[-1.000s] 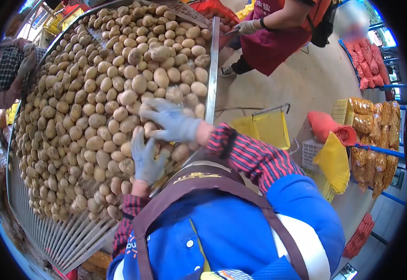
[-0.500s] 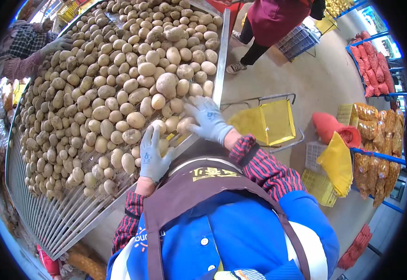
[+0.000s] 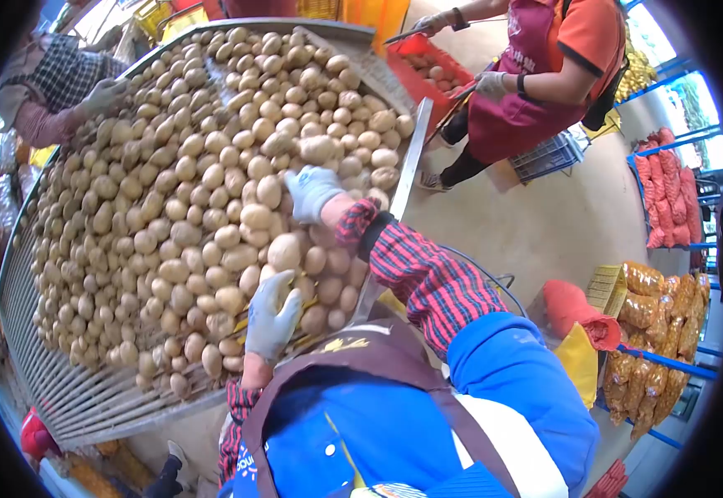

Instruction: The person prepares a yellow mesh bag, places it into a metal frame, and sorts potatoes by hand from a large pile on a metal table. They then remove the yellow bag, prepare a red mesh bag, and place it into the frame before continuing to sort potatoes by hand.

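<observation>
Many potatoes (image 3: 170, 270) cover a slatted metal sorting table (image 3: 54, 386) in front of me. My left hand (image 3: 272, 319), in a grey glove, rests at the near edge of the pile with thumb and fingers apart, just below a large round potato (image 3: 284, 251). Farther out, my right hand (image 3: 313, 192) reaches over the heap in the same kind of glove. Its slightly bent fingers touch the potatoes near a long potato (image 3: 318, 149), and no potato shows gripped in it. My right forearm hangs above the potatoes along the table's right rail (image 3: 411, 158).
A co-worker in a maroon apron (image 3: 502, 124) stands beyond the rail by a red crate (image 3: 428, 70) of potatoes. Another person's gloved hand (image 3: 104, 95) is at the far left of the pile. Red net sacks (image 3: 668, 191) and bagged potatoes (image 3: 652, 332) fill racks at right.
My right hand has moved from the near rail forward and left over the pile. My left hand stays near the front edge. The view has shifted, showing more of the maroon-aproned co-worker.
</observation>
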A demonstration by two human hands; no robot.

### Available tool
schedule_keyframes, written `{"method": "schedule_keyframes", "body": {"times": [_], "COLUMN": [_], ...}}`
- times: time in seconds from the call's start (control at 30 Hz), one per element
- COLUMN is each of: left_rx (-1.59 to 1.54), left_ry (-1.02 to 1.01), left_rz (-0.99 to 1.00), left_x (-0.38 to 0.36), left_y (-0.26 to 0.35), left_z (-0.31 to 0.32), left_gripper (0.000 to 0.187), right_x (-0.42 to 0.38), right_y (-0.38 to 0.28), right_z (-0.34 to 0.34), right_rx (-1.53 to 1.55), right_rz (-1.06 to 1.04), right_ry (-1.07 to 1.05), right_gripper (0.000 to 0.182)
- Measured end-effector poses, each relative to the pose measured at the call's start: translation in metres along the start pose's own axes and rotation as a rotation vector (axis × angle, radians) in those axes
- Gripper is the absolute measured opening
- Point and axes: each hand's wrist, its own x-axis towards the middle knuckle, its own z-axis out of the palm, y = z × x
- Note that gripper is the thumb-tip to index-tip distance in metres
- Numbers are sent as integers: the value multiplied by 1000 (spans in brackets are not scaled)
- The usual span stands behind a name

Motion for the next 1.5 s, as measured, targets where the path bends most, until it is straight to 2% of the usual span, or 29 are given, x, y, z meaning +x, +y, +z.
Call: {"method": "schedule_keyframes", "body": {"times": [0.03,0.13,0.17,0.23,0.27,0.3,0.37,0.43,0.47,0.5,0.53,0.57,0.6,0.63,0.67,0.8,0.83,0.9,0.93,0.97,1.03,1.1,1.17,1.23,1.27,1.33,1.37,1.43,1.5], "left_rx": [-6,-230,-233,-467,-463,-459,-1259,-1759,-1923,-2082,-2080,-1848,-1870,-1900,-1963,-2080,-2132,-2159,-2143,-2122,-2166,-1986,-1824,-1811,-1881,-1992,-2008,-1939,-1996], "left_ry": [-4,44,41,107,103,118,143,102,43,16,153,287,312,320,344,497,529,530,514,502,480,629,681,715,732,691,675,691,673], "left_rz": [12,-190,-193,-244,-244,-261,-345,-376,-417,-432,-545,-536,-555,-572,-553,-486,-470,-393,-357,-317,-214,-195,-190,-216,-227,-78,-25,-133,-74], "left_x": [3,9,14,22,25,26,34,38,34,24,14,3,-8,-14,-23,-53,-59,-67,-67,-68,-68,-71,-80,-87,-89,-93,-91,-89,-79], "left_y": [0,10,15,23,15,12,11,35,16,-5,3,-12,-22,-29,-30,-42,-49,-67,-76,-83,-84,-85,-97,-112,-116,-135,-141,-149,-155], "left_z": [1,-1,-1,-4,-5,-5,-4,-16,-15,-21,-26,-23,-22,-24,-27,-52,-60,-74,-81,-88,-101,-112,-119,-125,-127,-127,-128,-131,-132], "left_gripper": [35,36,36,36,40,40,46,50,49,49,44,44,44,44,45,52,54,58,57,57,54,48,42,43,45,47,48,49,50], "right_x": [4,8,6,-2,-6,-20,-44,-61,-63,-55,-24,-14,-2,2,-14,-52,-56,-40,-17,-1,39,89,152,191,211,239,244,251,241], "right_y": [11,24,27,33,35,29,10,-10,-18,-20,-16,-15,-12,-13,-27,-29,-30,-46,-60,-87,-142,-199,-253,-318,-343,-383,-393,-403,-397], "right_z": [6,21,17,12,15,-6,-9,-17,-11,-26,9,0,41,83,89,45,42,25,19,1,-14,-13,14,16,18,27,35,38,28], "right_rx": [35,169,168,406,588,700,929,1043,991,940,567,315,210,294,188,425,439,501,528,543,514,411,312,184,186,12,-45,-170,-109], "right_rz": [-63,-51,-48,0,-5,53,-171,-497,-593,-513,-651,-446,-406,-394,-355,-492,-479,-406,-465,-512,-661,-847,-995,-1042,-1053,-1084,-994,-844,-885], "right_ry": [17,127,123,197,282,175,194,-87,33,-146,540,326,617,498,443,221,268,173,245,251,256,191,210,298,294,480,377,300,223], "right_gripper": [53,54,54,54,56,60,62,61,59,57,42,48,62,78,82,79,69,47,29,23,25,31,37,41,41,46,44,46,51]}}
